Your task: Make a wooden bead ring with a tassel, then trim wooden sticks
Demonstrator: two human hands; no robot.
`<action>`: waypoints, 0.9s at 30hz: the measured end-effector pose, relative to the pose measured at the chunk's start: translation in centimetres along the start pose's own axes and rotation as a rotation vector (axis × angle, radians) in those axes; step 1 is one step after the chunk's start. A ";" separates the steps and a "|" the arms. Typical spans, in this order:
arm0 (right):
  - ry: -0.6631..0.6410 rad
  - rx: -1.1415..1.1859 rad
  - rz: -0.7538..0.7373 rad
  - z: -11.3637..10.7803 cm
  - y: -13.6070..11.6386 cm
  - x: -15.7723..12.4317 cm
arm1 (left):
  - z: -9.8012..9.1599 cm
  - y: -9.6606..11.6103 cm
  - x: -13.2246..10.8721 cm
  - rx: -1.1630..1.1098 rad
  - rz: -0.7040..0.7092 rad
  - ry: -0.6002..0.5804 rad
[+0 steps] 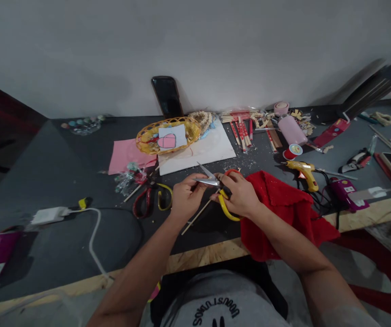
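Note:
My right hand (239, 195) is closed around the handles of a pair of scissors (212, 180) with yellow and orange grips. The blades are parted and point left toward my left hand (187, 196). My left hand's fingers are pinched together near the blade tips; whatever they hold is too small or hidden to make out. A thin wooden stick (195, 217) slants below both hands on the dark table. Red cloth (277, 213) lies beside and under my right forearm. A second pair of scissors (143, 203), with red and yellow handles, rests left of my left hand.
Behind my hands, a yellow woven basket (143, 144) stands over a white board (212, 152) and pink paper (124, 156). A phone (167, 96) leans on the wall. To the right are a glue gun (302, 174), a thread spool (292, 152) and a purple box (347, 195). A charger (50, 215) lies left.

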State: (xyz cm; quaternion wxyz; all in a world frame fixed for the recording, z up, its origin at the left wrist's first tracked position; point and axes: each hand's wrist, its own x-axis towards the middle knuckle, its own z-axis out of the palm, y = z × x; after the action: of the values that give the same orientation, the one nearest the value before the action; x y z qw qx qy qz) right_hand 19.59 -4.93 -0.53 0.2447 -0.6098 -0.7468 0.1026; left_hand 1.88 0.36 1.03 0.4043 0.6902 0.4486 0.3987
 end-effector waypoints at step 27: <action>-0.043 0.229 -0.119 -0.1 -0.2 -0.1 | -0.5 -0.3 0.2 -0.049 0.048 -0.117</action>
State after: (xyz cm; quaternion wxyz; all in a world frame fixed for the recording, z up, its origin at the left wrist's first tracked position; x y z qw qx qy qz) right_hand 19.50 -5.06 -0.44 0.3022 -0.5302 -0.7702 0.1856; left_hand 1.35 0.70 0.99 0.4370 0.7127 0.3975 0.3783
